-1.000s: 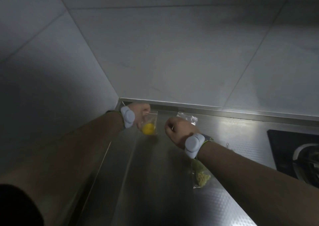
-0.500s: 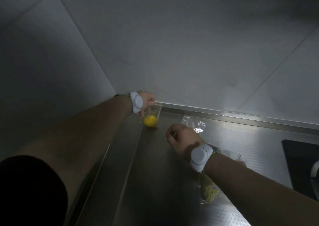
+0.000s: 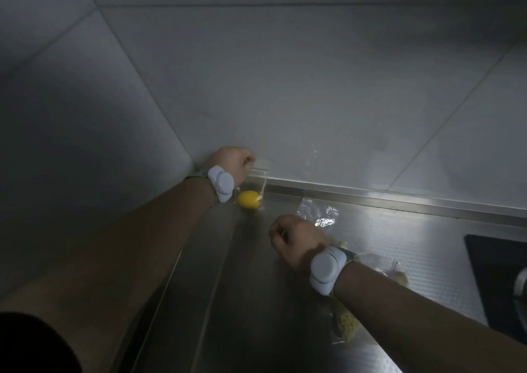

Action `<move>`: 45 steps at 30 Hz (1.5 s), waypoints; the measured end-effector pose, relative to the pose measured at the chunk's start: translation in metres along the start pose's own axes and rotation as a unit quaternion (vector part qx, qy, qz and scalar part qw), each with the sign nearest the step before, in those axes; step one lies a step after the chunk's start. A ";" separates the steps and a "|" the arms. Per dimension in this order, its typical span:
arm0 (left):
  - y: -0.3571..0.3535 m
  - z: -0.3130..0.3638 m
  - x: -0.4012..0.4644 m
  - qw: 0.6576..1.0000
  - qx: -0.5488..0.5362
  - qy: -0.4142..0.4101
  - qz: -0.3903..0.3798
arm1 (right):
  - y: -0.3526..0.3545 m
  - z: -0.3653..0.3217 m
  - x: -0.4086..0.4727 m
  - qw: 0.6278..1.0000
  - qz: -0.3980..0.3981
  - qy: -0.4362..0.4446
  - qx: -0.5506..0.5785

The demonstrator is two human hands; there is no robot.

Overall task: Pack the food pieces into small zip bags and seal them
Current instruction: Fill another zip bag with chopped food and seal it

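Our left hand (image 3: 232, 163) pinches the top edge of a small zip bag (image 3: 256, 183) hanging over the back corner of the steel counter (image 3: 413, 247), 1 yellow food piece (image 3: 248, 199) sagging at its bottom. Our right hand (image 3: 293, 240) is curled; whether it holds anything we cannot tell. We judge the film light, limp and slippery, best pinched at the zip strip. More clear bags (image 3: 319, 214) lie just beyond the right hand.

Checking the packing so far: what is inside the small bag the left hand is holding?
One round yellow food piece sits at the bottom of the clear zip bag. The left hand covers the bag's top corner, so the seal there cannot be seen.
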State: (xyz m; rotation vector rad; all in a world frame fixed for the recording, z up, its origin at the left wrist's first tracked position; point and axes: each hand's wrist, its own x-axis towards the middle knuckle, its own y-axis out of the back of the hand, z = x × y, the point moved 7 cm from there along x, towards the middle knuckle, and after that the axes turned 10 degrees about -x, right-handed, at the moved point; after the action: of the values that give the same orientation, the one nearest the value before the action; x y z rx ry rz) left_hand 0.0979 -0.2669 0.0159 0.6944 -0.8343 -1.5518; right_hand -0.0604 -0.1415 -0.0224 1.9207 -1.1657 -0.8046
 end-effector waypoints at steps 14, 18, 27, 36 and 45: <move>-0.088 0.062 -0.114 0.993 -0.042 -0.036 -0.106 | 0.020 0.047 -0.079 0.997 0.024 -0.073 0.000; -0.115 0.074 -0.141 0.988 -0.060 -0.034 -0.135 | 0.017 0.071 -0.109 0.994 0.015 -0.106 -0.018; -0.166 0.097 -0.181 0.978 -0.068 -0.060 -0.187 | 0.009 0.114 -0.166 0.986 0.019 -0.164 -0.004; -0.196 0.110 -0.197 0.976 -0.093 -0.039 -0.195 | 0.003 0.141 -0.195 0.976 0.027 -0.217 0.017; -0.201 0.117 -0.189 0.977 -0.081 -0.055 -0.188 | -0.002 0.161 -0.198 0.951 0.055 -0.302 0.044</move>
State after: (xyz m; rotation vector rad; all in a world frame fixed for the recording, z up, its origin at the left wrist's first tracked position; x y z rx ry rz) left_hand -0.0842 -0.0527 -0.0871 0.6764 -0.6720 -1.9902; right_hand -0.2664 -0.0032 -0.0833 1.7017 -1.6741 -1.3525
